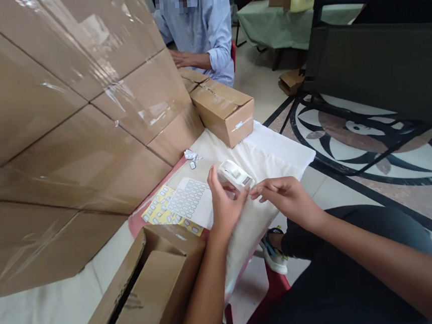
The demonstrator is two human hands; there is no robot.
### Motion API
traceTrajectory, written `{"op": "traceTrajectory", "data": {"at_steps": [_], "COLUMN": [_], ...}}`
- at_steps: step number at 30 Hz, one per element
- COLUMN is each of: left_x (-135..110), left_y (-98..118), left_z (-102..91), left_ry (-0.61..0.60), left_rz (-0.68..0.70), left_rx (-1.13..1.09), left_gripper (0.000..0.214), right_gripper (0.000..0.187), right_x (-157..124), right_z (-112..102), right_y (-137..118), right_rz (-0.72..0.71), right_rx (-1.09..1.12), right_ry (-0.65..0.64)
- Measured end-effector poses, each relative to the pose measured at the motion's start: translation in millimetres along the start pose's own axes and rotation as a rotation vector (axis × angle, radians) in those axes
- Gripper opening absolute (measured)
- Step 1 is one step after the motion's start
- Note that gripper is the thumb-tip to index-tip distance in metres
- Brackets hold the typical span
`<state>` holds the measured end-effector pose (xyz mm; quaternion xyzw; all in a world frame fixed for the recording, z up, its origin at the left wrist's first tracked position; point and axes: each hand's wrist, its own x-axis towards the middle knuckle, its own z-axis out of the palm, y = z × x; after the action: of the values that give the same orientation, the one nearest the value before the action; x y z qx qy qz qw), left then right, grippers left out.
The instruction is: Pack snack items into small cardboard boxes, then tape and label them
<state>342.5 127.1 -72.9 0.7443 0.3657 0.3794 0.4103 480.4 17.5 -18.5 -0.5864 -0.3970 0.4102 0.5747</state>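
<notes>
A small white package [236, 175] with a dark printed patch at its near end rests in my left hand [225, 201], the thumb and fingers closed around its sides. Close to the package's near right corner is my right hand [279, 194], its fingertips pinched together. Whatever those fingertips hold is too small to make out. On the table to the left of my hands lies a white sheet of outlined labels [191, 199]. Partly under it is a yellow sheet with similar labels [157, 207]. Crumpled label scraps [191, 155] sit just beyond them.
Film-wrapped cartons [82, 103] rise in a stack on the left. One open-topped carton [152, 298] is beside my left forearm, and a closed carton [224, 111] stands at the table's far end. A person in a blue shirt [204, 27] sits beyond; a dark chair [374, 67] is right.
</notes>
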Motion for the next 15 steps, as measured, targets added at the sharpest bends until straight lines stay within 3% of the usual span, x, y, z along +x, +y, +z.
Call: {"op": "traceTrajectory", "data": {"at_steps": [3,6,9,13,15], "left_x": [-7,-10,-5,-14,-35], "left_y": [20,44,59,72,83], "left_z": [-14.0,-23.9,-28.6,-42.9,-56.1], "left_ry": [0.081,0.216,0.282,0.296,0.292], "left_rz": [0.003,0.127,0.225,0.107,0.095], "left_rx": [-0.182,-0.248,-0.219,-0.348,-0.323], "left_gripper": [0.063,0.035,0.030,0.034,0.039], "right_gripper": [0.055,0.054,0.052,0.049,0.047], "right_x": [-8,-9,-4,3,3], "right_z": [9,23,37,50,56], "right_y": [-33,-55,-66,-77,-86], "right_rz": [-0.186,-0.246,-0.217,-0.201,-0.209], "right_rx": [-0.066,-0.111,-0.157,-0.225,-0.266], "right_ry": [-0.022,-0.075,-0.124,-0.170,-0.302]}}
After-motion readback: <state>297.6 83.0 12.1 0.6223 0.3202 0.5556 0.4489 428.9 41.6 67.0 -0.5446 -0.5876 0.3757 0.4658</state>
